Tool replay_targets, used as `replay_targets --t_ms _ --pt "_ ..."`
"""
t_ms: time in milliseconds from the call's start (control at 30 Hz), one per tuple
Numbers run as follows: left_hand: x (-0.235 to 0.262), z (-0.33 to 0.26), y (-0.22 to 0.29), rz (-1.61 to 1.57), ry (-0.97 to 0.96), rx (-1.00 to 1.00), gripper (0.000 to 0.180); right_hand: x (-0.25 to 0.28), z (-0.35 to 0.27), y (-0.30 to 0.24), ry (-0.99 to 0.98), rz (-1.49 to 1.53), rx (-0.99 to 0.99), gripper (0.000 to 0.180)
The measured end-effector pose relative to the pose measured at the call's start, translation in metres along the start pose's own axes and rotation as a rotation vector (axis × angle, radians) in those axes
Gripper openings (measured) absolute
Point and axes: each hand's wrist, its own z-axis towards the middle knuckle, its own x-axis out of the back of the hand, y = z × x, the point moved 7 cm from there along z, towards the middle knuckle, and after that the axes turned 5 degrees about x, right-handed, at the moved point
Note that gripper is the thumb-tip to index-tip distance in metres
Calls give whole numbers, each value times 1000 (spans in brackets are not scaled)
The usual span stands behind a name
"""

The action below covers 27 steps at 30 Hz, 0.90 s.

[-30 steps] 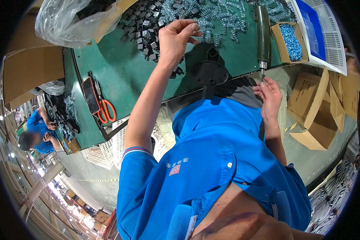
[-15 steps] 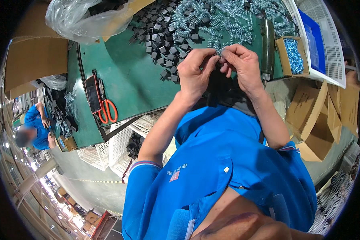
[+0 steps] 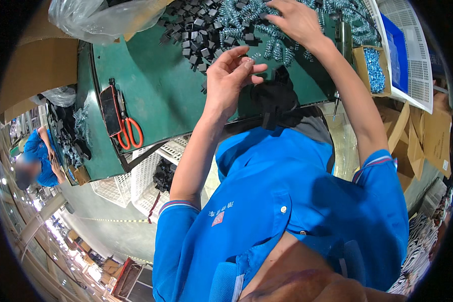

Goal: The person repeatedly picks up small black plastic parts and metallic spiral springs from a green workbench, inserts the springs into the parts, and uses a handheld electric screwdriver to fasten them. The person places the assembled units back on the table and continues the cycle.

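Observation:
My left hand (image 3: 227,79) is over the green table (image 3: 156,108), just in front of a heap of small black blocks (image 3: 199,43). Its thumb meets a curled finger, and a tiny pale glint shows at the tips; what is pinched there is too small to name. Farther out, my right hand (image 3: 298,22) reaches over the pile of coiled metal springs (image 3: 274,48), fingers apart and nothing seen in them. Between my forearms, black pieces (image 3: 274,95) lie at the table's near edge.
To the right are a power screwdriver (image 3: 343,40), a small carton of bluish metal parts (image 3: 372,70) and a white crate (image 3: 412,55). A phone (image 3: 109,110) and red-handled scissors (image 3: 131,133) lie left. Clear plastic (image 3: 95,22) sits far left. A co-worker (image 3: 40,158) sits beyond.
My hands, earlier together with fingertips meeting, have parted. The right one has gone forward over the springs; the left has shifted slightly left. The black pieces between my arms now show.

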Motion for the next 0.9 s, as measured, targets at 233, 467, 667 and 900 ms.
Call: replay_targets --t_ms 233,467,667,900 --pt "-25 4 -1 373 -121 -224 20 -41 12 16 1 75 -66 26" --pt "-50 12 -6 921 -122 -595 22 3 -54 29 64 1055 -604 37" --pt "-52 12 -13 1091 -114 -392 24 -12 -120 7 278 1777 -490 22" --pt "-52 -3 4 983 -15 -582 33 -34 -125 -8 278 1772 -611 20"
